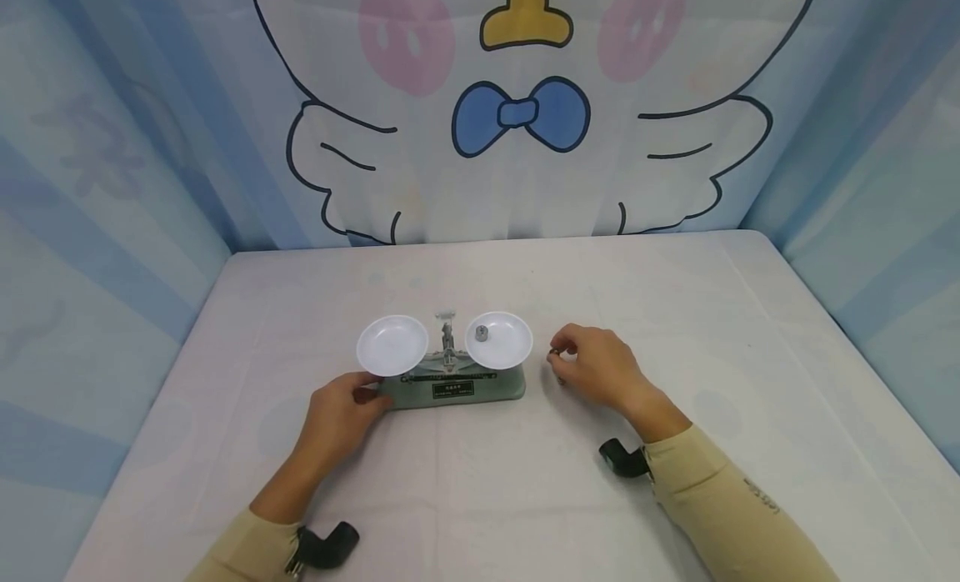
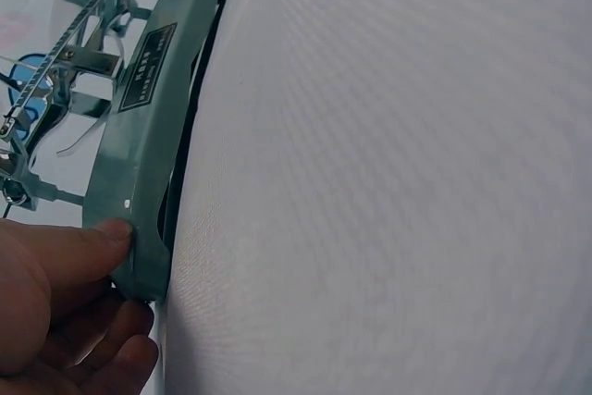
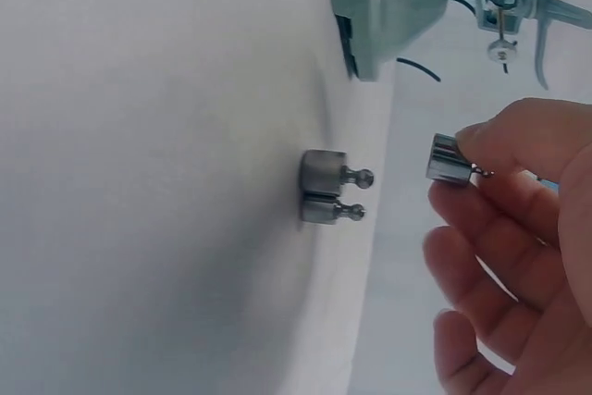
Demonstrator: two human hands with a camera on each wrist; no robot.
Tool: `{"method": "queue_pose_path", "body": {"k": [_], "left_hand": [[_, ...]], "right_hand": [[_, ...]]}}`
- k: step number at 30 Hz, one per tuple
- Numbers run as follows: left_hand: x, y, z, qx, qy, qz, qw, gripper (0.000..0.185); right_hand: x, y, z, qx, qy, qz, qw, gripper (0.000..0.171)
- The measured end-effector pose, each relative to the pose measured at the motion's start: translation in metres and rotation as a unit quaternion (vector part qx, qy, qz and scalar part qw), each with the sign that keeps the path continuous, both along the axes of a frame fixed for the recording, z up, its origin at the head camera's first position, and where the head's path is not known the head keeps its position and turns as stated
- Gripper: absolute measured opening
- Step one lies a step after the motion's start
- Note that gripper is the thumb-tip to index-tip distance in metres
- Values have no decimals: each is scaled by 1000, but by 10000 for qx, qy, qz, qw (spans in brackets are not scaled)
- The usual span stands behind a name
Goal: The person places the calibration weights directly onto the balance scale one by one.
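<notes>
Pinching one weight, right hand; two weights on table; left hand grips scale base

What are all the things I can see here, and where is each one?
Balance scale: one, grey-green base, middle of the table.
Pans: two, white, left and right on the scale.
Weight in the right pan: one, silver metal.
Weights on the table: two, silver metal, side by side to the right of the scale.
Held weight: one, silver metal, pinched above the table.
Table: one, white cloth cover.
Backdrop: one, pale blue with a cartoon bird.
Left hand: grips the scale base's left end.
Right hand: pinches the held weight.
</notes>
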State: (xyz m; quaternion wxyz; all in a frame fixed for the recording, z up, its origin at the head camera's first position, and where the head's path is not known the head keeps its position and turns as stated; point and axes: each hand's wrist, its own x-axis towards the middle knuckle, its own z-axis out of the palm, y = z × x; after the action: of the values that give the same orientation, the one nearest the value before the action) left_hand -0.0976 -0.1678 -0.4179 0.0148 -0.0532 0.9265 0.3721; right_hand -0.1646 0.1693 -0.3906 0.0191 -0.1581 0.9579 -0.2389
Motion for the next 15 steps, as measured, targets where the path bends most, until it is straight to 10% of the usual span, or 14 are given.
{"method": "queue_pose_path", "body": {"k": [15], "left_hand": [[0,1,1,-64,39,-20,10000,40]], "right_hand": [[10,-8,28,-612,1069,63,9924,17]]}}
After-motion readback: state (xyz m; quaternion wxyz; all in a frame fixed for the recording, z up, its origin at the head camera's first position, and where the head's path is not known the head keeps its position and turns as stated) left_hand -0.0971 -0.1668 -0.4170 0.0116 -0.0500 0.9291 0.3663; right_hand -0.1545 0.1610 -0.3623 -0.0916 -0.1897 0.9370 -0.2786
